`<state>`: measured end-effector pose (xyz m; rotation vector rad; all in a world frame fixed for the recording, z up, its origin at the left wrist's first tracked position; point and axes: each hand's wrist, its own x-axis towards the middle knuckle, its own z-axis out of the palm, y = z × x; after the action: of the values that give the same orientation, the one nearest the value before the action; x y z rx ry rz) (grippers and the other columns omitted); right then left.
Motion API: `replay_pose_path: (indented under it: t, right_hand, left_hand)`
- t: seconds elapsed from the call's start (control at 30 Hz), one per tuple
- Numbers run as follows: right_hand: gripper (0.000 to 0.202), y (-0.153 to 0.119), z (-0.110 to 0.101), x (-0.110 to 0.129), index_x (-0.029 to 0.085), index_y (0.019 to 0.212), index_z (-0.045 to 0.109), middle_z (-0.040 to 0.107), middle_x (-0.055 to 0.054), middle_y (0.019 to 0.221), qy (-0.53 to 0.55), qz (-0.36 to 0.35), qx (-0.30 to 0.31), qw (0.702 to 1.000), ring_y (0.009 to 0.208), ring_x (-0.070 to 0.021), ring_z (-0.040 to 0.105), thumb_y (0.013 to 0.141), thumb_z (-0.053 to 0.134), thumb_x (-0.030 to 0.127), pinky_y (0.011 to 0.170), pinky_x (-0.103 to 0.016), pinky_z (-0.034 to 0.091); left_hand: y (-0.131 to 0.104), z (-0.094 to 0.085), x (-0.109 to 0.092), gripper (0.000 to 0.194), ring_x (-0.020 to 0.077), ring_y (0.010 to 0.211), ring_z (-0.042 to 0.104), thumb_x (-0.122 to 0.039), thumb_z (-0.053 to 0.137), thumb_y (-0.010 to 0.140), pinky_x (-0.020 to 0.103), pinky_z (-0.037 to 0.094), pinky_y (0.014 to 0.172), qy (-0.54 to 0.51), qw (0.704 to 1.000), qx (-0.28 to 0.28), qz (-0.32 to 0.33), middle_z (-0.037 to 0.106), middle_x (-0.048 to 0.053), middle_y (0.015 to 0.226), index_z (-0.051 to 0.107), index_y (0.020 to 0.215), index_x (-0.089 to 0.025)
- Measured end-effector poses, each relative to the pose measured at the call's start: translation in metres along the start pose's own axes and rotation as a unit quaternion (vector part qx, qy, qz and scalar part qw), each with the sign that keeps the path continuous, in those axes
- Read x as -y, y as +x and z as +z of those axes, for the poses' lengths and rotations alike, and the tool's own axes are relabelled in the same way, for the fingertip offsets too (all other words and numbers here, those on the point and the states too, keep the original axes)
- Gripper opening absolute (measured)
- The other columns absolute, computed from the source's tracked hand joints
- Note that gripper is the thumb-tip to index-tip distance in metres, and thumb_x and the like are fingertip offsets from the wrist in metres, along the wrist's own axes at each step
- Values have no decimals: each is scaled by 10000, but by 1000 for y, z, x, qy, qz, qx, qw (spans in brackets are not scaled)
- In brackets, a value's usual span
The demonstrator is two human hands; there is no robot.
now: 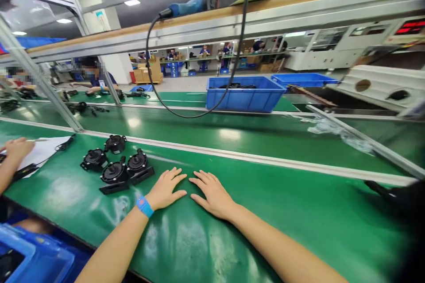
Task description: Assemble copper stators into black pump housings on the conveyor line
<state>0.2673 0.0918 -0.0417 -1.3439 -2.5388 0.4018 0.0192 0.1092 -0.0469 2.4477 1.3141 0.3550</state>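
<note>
My left hand (167, 189), with a blue band (144, 206) round the wrist, lies flat on the green work surface (186, 239). Its fingers are spread and hold nothing. Close beside it, my right hand (212, 193) also rests flat, fingers apart, with a small gap between the two hands. Left of my left hand sit several round black motor-like units; the nearest one (137, 162) has a flat black foot, and another (114, 172) stands just left of it. Neither hand touches them.
At far left a co-worker's hand (19, 148) is over white paper (49, 152) with a black cable. A blue bin (244, 95) stands beyond the white rail (206, 150). Overhead, a shelf carries a blue power tool (192, 3) with a hanging cord. Blue crates (49, 247) sit lower left.
</note>
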Motion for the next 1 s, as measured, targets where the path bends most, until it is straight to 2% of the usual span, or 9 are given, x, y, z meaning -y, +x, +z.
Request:
replay_pose_path:
  t: [0.17, 0.4, 1.0]
  right_hand:
    - [569, 4, 12, -17, 268, 1482, 565, 447, -98, 1603, -11, -13, -15, 1000, 1514, -328, 378, 1012, 500, 581, 1252, -605, 300]
    - [605, 11, 30, -36, 309, 1458, 595, 478, -77, 1581, -19, -39, -60, 997, 1481, -358, 428, 991, 464, 671, 1217, -643, 356]
    - [646, 9, 25, -29, 288, 1474, 584, 454, -62, 1599, -25, -19, -31, 999, 1508, -339, 388, 994, 425, 690, 1244, -611, 328]
  left_hand:
    - [-12, -13, 5, 717, 300, 1539, 353, -579, 706, 889, 492, 324, 1261, -21, 1000, 8, -17, 423, 107, 1627, 498, 1505, -275]
    - [-5, -10, 8, 747, 304, 1553, 321, -616, 703, 879, 504, 276, 1279, -45, 999, 5, -21, 405, 91, 1640, 484, 1517, -295]
    - [-8, -15, 6, 745, 304, 1569, 279, -603, 690, 893, 514, 257, 1286, -63, 997, 19, -34, 370, 86, 1659, 462, 1530, -293]
